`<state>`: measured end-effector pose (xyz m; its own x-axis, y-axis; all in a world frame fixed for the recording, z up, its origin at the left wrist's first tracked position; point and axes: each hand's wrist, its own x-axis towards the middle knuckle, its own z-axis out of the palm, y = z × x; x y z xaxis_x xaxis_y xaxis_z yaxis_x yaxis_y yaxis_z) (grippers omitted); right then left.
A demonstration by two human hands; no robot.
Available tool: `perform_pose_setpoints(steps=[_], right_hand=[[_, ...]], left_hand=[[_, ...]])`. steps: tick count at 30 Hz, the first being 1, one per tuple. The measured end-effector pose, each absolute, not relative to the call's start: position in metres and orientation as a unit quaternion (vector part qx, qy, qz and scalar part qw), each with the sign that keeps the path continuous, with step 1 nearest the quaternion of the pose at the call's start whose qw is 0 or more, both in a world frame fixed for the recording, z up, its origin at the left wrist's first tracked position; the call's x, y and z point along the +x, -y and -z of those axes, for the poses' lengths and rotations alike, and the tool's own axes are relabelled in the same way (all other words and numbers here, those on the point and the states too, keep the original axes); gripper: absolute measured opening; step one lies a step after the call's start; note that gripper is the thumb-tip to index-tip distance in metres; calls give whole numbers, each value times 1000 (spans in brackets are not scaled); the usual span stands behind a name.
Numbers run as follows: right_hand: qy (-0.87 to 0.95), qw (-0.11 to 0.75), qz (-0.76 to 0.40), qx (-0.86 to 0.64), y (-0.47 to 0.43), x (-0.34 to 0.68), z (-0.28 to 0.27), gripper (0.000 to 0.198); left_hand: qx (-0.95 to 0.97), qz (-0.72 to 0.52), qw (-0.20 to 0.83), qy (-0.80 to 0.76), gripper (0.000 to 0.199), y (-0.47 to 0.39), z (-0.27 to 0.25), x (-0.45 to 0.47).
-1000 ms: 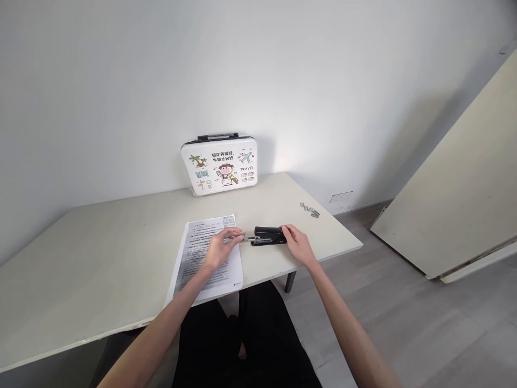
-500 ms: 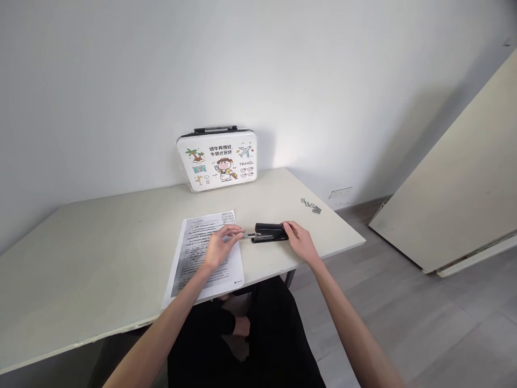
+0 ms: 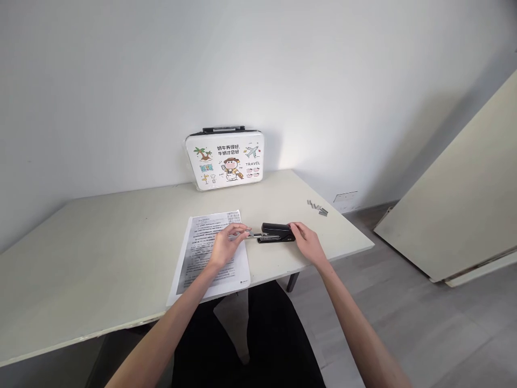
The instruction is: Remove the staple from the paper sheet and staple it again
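Observation:
A black stapler lies on its base on the white table, its front end toward the left. My right hand is closed on the stapler's back end. At the front, a thin metal piece sticks out of the stapler; whether it is the staple slide or a staple strip is too small to tell. The fingertips of my left hand pinch this piece. Beneath my left hand lies a printed sheet of paper, partly covered by the hand and forearm.
Several loose staple strips lie near the table's right edge. Against the wall stands a white cartoon case with a black handle. The table runs far to the left. A pale panel leans on the right.
The whole view has shifted slightly, so things sit a little farther right. My hands keep the same hold, with little visible change at the stapler.

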<state>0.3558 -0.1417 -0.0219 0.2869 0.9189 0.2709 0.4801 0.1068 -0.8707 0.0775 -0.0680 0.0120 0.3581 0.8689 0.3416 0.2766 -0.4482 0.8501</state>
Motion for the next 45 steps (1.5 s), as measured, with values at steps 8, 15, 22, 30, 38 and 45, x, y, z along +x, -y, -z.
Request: perform_pose_setpoints(steps=[8, 15, 22, 30, 38, 45], right_hand=[[558, 495, -208, -632, 141, 354, 22, 48], [557, 494, -207, -634, 143, 354, 22, 50], [556, 496, -207, -634, 143, 354, 22, 50], [554, 492, -209, -639, 144, 354, 23, 49], [550, 493, -215, -639, 142, 354, 26, 49], [550, 489, -222, -640, 144, 353, 22, 49]], left_hand=[[748, -403, 360, -385, 26, 66, -9, 76], [769, -389, 344, -373, 23, 60, -3, 77], [788, -370, 334, -361, 21, 62, -1, 76], [786, -380, 340, -350, 21, 61, 3, 76], [773, -411, 345, -339, 24, 61, 8, 76], [770, -412, 347, -343, 27, 64, 5, 76]])
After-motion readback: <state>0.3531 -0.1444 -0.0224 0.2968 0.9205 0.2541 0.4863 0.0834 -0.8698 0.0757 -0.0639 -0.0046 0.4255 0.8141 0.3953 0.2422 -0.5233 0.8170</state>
